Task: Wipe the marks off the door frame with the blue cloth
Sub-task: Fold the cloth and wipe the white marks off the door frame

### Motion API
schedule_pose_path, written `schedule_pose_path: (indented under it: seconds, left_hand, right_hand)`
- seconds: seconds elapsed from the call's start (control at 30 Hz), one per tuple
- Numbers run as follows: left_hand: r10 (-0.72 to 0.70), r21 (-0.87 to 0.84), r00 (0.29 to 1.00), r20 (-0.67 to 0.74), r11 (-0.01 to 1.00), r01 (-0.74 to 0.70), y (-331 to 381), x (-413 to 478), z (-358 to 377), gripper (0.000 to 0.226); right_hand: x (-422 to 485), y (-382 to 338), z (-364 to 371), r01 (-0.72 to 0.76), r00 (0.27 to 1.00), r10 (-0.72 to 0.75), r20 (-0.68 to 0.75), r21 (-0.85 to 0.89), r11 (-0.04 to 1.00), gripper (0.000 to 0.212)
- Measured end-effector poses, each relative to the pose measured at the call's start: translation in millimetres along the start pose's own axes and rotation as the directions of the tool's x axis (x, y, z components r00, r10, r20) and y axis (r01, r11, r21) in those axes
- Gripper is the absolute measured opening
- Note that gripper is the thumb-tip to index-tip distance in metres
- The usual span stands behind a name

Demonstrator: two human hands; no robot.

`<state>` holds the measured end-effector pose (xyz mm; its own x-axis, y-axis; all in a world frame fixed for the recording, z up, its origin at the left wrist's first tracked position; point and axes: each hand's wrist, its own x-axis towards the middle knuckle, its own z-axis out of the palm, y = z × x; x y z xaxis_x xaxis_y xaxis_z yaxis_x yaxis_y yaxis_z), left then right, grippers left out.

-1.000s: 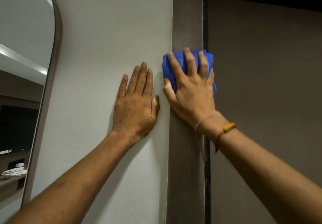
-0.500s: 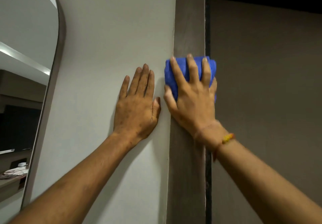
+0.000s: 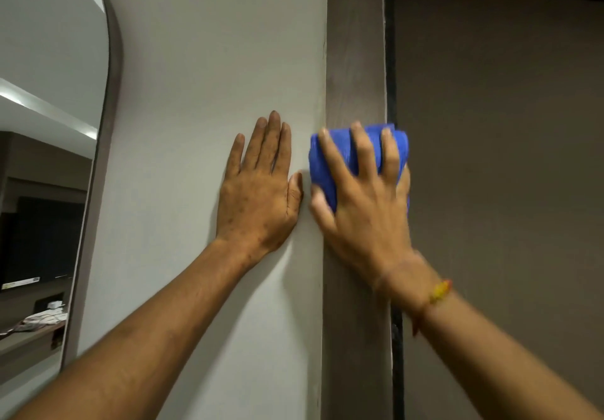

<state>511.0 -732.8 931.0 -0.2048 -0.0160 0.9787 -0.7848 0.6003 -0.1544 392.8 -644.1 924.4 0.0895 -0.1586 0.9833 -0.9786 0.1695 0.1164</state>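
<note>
A folded blue cloth (image 3: 330,167) is pressed flat against the grey-brown vertical door frame (image 3: 354,43) in the head view. My right hand (image 3: 362,203) lies spread over the cloth and holds it to the frame, fingers pointing up; the cloth spans the frame's full width. My left hand (image 3: 260,190) rests flat and open on the pale wall (image 3: 212,59) just left of the frame, its thumb almost touching the right hand. No marks are discernible on the frame.
A brown door (image 3: 496,158) fills the right side behind a dark gap along the frame. An arched mirror (image 3: 49,125) hangs on the wall at far left, reflecting a room with a dark screen and a shelf.
My right hand has slid the blue cloth down the door frame and now looks motion-blurred. My left hand stays flat on the wall in the same place.
</note>
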Motion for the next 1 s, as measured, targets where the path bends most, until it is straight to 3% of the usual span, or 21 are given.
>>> schedule_pose_path:
  seconds: [0.17, 0.3, 0.4, 0.67, 0.8, 0.9, 1.0]
  left_hand:
    - [-0.006, 0.002, 1.0, -0.006, 1.0, 0.006, -3, -1, 2, 0.064]
    - [0.004, 0.004, 1.0, 0.0, 1.0, -0.004, -3, -2, 2, 0.064]
    - [0.001, 0.006, 1.0, -0.007, 1.0, -0.001, -4, -3, 2, 0.065]
    - [-0.01, 0.004, 1.0, 0.003, 1.0, 0.01, -3, -4, 1, 0.063]
    - [-0.006, 0.0, 1.0, 0.011, 1.0, 0.006, -6, -13, 1, 0.064]
    - [0.005, 0.011, 1.0, 0.02, 1.0, -0.005, -10, -17, 1, 0.065]
    - [0.018, 0.009, 1.0, 0.017, 1.0, -0.018, -11, -18, 1, 0.065]
  right_hand:
    - [63, -4, -2, -0.1, 0.995, 0.1, -0.016, 0.013, 0.995, 0.068]
    - [-12, -8, 6, -0.046, 0.997, 0.046, -0.064, 0.001, 0.999, 0.069]
    - [-59, -10, 8, -0.016, 1.0, 0.016, 0.004, -0.001, 1.0, 0.068]
    - [57, -2, -7, -0.047, 0.999, 0.047, 0.008, -0.018, 0.999, 0.067]
    - [1, -8, 3, -0.038, 0.999, 0.037, -0.037, -0.023, 0.999, 0.067]
    - [-55, -12, 6, -0.006, 0.999, 0.007, 0.048, -0.027, 1.0, 0.067]
    - [-37, -3, 1, 0.043, 0.996, -0.039, 0.081, -0.045, 0.998, 0.066]
